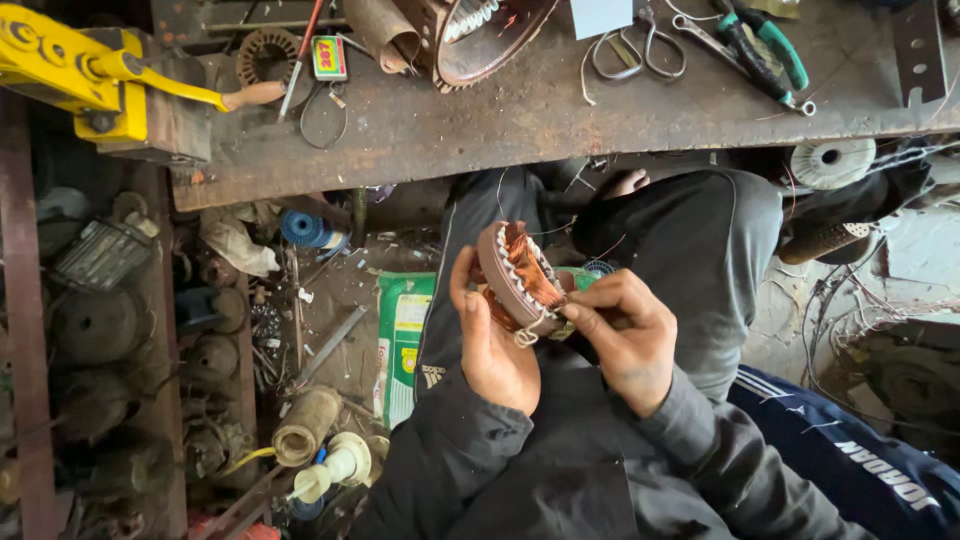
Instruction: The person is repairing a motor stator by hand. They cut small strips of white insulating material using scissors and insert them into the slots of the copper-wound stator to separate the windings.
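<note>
Left hand point(492, 345): wrapped around the near side of a round motor stator point(517, 277), which is held on edge above the lap.
Right hand point(622, 335): fingertips pinched at the stator's lower rim, where a pale wire loop point(527, 335) is seen.
Stator: copper windings are shown inside a ring of pale teeth.
Beyond the hands: a rusty workbench point(520, 130) carrying scissors point(640, 45) and green-handled pliers point(765, 50).
Left of the left hand: a cluttered floor with a green and white bag point(400, 345).
</note>
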